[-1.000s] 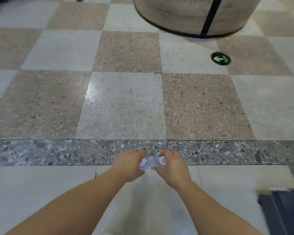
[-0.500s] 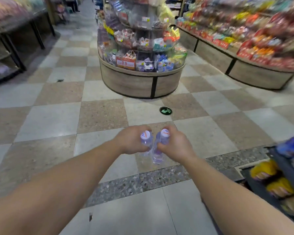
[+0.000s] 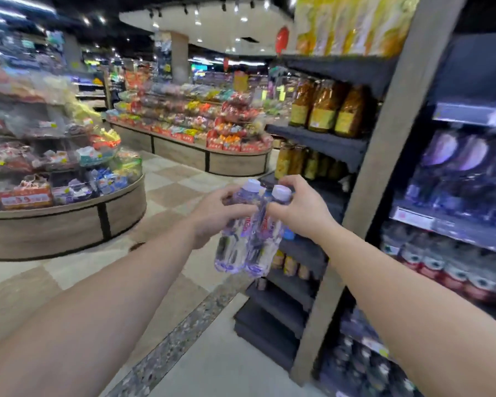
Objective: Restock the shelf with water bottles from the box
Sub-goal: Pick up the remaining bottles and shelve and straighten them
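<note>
I hold two clear water bottles with white caps side by side in front of me, above the aisle floor. My left hand (image 3: 216,214) grips the neck of the left bottle (image 3: 232,242). My right hand (image 3: 301,212) grips the neck of the right bottle (image 3: 265,247). Both bottles hang slightly tilted, touching each other. To the right stands the dark drinks shelf (image 3: 453,224), its lower rows filled with bottled water (image 3: 441,265). The box is out of view.
A grey upright post (image 3: 364,173) divides the drinks shelf from an end rack of amber bottles (image 3: 324,110). A round snack display (image 3: 58,196) stands left, a long candy counter (image 3: 201,141) behind. Checkered floor lies between.
My view has swung up from the floor and turned right toward the shelf. Both hands kept their grip and lifted the two bottles higher.
</note>
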A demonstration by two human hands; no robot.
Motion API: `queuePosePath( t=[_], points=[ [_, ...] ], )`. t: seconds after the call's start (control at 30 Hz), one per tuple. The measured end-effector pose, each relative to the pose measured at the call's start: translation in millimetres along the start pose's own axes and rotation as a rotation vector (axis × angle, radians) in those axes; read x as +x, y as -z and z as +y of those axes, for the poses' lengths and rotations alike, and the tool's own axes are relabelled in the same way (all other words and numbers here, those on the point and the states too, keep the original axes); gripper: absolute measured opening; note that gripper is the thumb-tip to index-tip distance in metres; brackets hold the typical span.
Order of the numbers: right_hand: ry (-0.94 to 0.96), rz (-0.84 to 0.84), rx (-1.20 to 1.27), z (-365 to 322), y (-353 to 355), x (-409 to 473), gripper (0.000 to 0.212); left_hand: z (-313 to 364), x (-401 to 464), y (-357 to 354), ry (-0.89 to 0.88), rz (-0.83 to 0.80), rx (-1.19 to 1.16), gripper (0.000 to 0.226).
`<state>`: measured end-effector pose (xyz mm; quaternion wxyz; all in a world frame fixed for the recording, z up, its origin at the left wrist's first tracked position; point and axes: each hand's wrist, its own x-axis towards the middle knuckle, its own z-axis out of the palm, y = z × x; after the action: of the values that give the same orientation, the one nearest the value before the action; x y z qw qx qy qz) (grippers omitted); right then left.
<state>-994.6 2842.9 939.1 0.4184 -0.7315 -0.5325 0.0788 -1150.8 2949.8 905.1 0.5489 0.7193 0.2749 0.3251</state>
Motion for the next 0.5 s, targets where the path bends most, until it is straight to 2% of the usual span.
queuePosePath(
  t=[0.17, 0.27, 0.33, 0.4, 0.5],
  points=[
    [-0.089, 0.152, -0.055, 37.1, 120.5, -35.9, 0.048, 36.8, 16.8, -107.1, -0.035, -0.287, -0.168, 0.041],
    [-0.16, 0.208, -0.061, 71.5, 186.1, -67.0, 0.034, 56.2, 32.7, -187.3, 0.022, -0.382, -0.297, 0.014],
    [-0.205, 0.244, -0.074, 97.8, 229.6, -85.2, 0.029, 73.6, 40.3, -244.0, 0.06, -0.452, -0.364, 0.012],
    [-0.249, 0.275, -0.112, 125.3, 272.5, -98.9, 0.03, 89.7, 49.4, -296.7, 0.027, -0.519, -0.351, 0.007],
    [-0.278, 0.32, -0.178, 159.8, 335.7, -111.0, 0.031, 118.5, 68.8, -363.6, -0.066, -0.582, -0.291, 0.038]
  ],
)
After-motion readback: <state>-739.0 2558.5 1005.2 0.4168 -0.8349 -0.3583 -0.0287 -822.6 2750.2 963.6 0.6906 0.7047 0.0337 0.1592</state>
